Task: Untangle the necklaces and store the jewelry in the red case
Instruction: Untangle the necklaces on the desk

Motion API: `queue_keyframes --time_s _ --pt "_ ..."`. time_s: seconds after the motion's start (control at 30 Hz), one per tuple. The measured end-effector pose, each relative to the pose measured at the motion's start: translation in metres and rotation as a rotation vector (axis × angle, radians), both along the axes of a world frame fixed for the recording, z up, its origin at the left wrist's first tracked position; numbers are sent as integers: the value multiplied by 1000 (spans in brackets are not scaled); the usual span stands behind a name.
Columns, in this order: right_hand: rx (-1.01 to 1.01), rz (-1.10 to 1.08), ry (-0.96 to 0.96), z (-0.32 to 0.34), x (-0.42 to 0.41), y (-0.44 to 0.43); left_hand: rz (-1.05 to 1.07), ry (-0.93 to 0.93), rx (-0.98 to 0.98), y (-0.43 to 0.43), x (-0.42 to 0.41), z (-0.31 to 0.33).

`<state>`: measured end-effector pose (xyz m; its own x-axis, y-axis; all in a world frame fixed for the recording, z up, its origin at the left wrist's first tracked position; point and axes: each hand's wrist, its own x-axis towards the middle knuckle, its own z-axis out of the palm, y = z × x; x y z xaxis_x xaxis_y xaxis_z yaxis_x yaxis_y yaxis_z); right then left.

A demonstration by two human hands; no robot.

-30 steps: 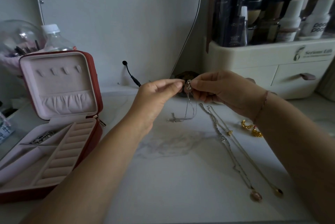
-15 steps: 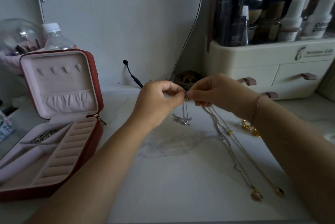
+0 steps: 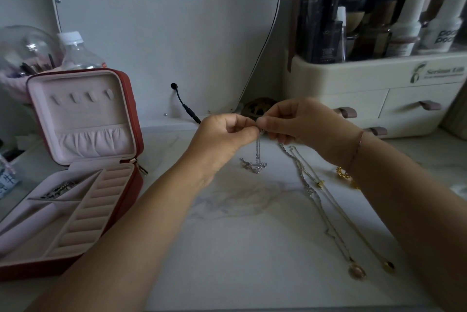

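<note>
Marble top (image 3: pixel 227 248) fills my view, with a mirror (image 3: pixel 164 34) behind it. I see the left hand (image 3: pixel 222 135) and right hand (image 3: pixel 300 122) meeting above its far part, each pinching the top of a thin chain (image 3: pixel 257 150) between thumb and fingertips. The chain hangs down, its bunched lower end lying on the marble. To its right a silver necklace (image 3: pixel 328 229) and a gold necklace (image 3: pixel 353 222) lie stretched side by side, pendants nearest me. At left the red case (image 3: pixel 131 109) stands open, a dark bracelet (image 3: pixel 59 189) in its rear compartment.
</note>
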<state>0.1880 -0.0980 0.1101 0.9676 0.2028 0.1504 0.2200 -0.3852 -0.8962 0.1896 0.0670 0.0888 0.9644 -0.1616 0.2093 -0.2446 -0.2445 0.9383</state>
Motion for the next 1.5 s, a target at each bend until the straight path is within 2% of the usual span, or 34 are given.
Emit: queue_keyframes --time_s 0.17,0.33,0.57,0.93,1.23,1.5 --pt "123 66 108 1 -1 -3 -93 90 -142 -2 -1 2" --pt "88 35 70 0 -4 0 17 -25 22 0 0 -2" --pt "58 55 65 -3 -2 4 82 -144 101 0 0 -4" --pt "258 123 125 0 -2 -1 -28 50 -111 -1 2 -2" --pt "279 109 168 4 -2 -8 -89 172 -211 0 0 1" --pt "222 113 147 4 0 -8 -57 -5 -77 1 0 0"
